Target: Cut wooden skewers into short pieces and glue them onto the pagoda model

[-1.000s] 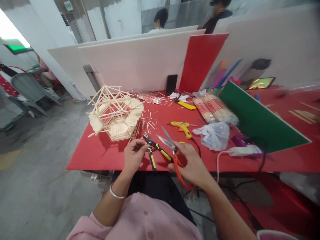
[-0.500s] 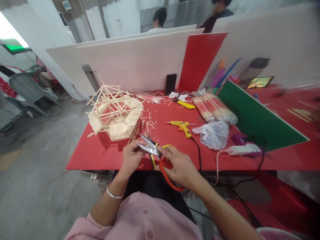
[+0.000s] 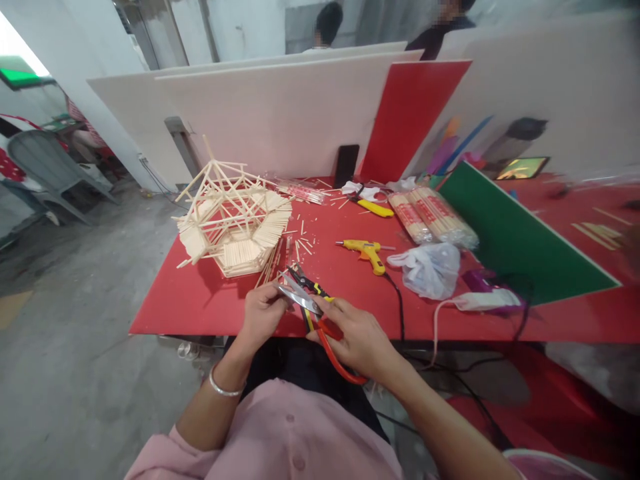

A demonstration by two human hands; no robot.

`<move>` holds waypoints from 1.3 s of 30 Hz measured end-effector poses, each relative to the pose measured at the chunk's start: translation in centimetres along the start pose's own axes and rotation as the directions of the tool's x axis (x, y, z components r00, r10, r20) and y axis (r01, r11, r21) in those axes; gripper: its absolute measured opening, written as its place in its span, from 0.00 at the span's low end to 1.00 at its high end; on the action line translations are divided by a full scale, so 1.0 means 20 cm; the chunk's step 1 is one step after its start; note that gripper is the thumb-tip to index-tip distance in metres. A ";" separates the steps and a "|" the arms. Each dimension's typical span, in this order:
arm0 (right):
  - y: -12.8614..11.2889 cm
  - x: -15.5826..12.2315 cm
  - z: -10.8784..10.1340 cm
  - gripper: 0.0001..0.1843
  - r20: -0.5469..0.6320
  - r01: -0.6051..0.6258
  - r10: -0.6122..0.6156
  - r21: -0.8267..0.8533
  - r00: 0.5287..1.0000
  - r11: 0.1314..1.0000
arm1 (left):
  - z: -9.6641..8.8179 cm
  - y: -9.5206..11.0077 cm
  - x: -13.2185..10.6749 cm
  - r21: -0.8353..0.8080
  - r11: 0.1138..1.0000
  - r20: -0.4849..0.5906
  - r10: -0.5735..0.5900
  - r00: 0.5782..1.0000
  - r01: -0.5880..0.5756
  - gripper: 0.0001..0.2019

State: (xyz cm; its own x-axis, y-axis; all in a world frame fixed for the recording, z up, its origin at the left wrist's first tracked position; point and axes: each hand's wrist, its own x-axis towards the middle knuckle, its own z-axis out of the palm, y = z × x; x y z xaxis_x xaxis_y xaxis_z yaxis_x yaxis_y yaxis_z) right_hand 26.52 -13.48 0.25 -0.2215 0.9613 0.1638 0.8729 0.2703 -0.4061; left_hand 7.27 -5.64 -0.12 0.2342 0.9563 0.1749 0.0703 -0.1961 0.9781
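Observation:
My right hand [image 3: 357,333] grips the red handles of a pair of scissors [image 3: 303,299], whose silver blades are slightly parted and point left. At the blade tips, my left hand [image 3: 265,310] is pinched closed; whatever its fingers hold is too small to make out. Under the scissors lie yellow-and-black pliers [image 3: 310,283], partly covered by my right hand. Beyond my left hand stands a wooden-stick model [image 3: 240,253] with a stick-built base and an open frame of sticks on top. Loose sticks [image 3: 303,250] and small cut bits are scattered beside it.
On the red table [image 3: 190,313] lie a yellow glue gun [image 3: 367,252] with a black cord, a knotted plastic bag [image 3: 430,270], packed stick bundles [image 3: 433,217] and a yellow-handled tool [image 3: 375,208]. A green board [image 3: 520,233] leans at right; a phone [image 3: 347,165] stands at the back.
The scissor blades have drawn closer together between my hands. The view has shifted slightly, and more of the pliers shows behind the blades.

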 end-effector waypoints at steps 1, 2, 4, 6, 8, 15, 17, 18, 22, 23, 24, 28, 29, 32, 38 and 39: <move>0.01 0.00 0.01 0.33 -0.006 0.009 -0.009 -0.008 1.000 1.000 | 0.00 -0.01 0.00 0.008 1.000 0.004 -0.017 1.000 0.017 0.07; 0.01 -0.01 0.03 0.33 -0.011 0.018 -0.018 -0.013 1.000 1.000 | -0.01 -0.02 0.00 0.012 0.999 0.009 -0.036 0.999 0.036 0.06; 0.03 -0.02 0.06 0.32 -0.019 0.028 -0.028 -0.012 0.999 1.000 | -0.01 -0.03 -0.01 0.007 0.997 0.018 -0.072 0.997 0.071 0.06; 0.05 -0.03 0.10 0.31 -0.020 0.034 -0.034 0.011 0.999 0.999 | -0.01 -0.04 -0.01 -0.020 0.995 0.028 -0.099 0.995 0.099 0.05; 0.06 -0.03 0.12 0.30 -0.021 0.037 -0.036 0.055 0.999 0.998 | -0.01 -0.05 -0.01 -0.044 0.992 0.036 -0.116 0.993 0.117 0.06; 0.03 -0.01 0.08 0.33 0.015 -0.048 0.047 0.058 0.999 0.997 | -0.03 -0.08 0.00 0.021 0.996 0.052 -0.088 0.995 0.087 0.06; 0.01 -0.01 0.06 0.33 0.042 -0.078 0.077 0.044 0.996 0.996 | -0.04 -0.10 0.01 0.062 0.997 0.055 -0.053 0.997 0.049 0.07; 0.00 -0.01 0.06 0.34 0.053 -0.088 0.086 0.042 0.995 0.995 | -0.05 -0.11 0.01 0.071 0.997 0.058 -0.036 0.998 0.031 0.07; -0.02 -0.01 0.05 0.36 0.070 -0.137 0.134 0.040 0.988 0.990 | -0.06 -0.14 0.01 0.037 0.999 0.048 -0.033 0.998 0.031 0.06; -0.01 0.00 0.04 0.36 0.051 -0.162 0.160 0.042 0.986 0.986 | -0.06 -0.14 0.01 0.011 0.998 0.034 -0.058 0.998 0.057 0.05; 0.00 0.00 0.04 0.35 0.023 -0.196 0.195 0.040 0.981 0.980 | -0.06 -0.15 0.00 -0.022 0.996 0.023 -0.089 0.996 0.089 0.06; 0.12 0.02 -0.01 0.30 -0.105 -0.398 0.396 -0.002 0.912 0.917 | -0.05 -0.15 0.00 -0.189 0.966 0.065 -0.165 0.984 0.175 0.12; 0.14 0.03 -0.03 0.30 -0.131 -0.439 0.434 -0.003 0.891 0.899 | -0.05 -0.14 0.00 -0.218 0.958 0.079 -0.171 0.982 0.184 0.12; 0.16 0.02 -0.06 0.30 -0.202 -0.429 0.435 0.076 0.877 0.900 | 0.00 -0.13 0.02 -0.278 0.939 0.049 -0.195 0.980 0.201 0.12; -0.01 -0.02 0.06 0.28 -0.341 -0.129 0.179 0.165 0.923 0.978 | 0.13 -0.05 0.06 -0.662 0.605 0.189 -0.438 0.879 0.443 0.15; -0.03 -0.02 0.09 0.28 -0.367 -0.110 0.158 0.148 0.917 0.983 | 0.14 -0.04 0.07 -0.698 0.536 0.232 -0.458 0.858 0.475 0.15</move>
State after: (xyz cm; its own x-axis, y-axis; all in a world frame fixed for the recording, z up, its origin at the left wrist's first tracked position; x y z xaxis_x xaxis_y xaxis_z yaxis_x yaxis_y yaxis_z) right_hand 25.29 -13.93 -1.08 0.0939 0.9047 0.4157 0.8179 0.1680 -0.5503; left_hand 10.20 -4.78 -1.01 0.3936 0.8601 -0.3246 -0.5278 0.5005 0.6862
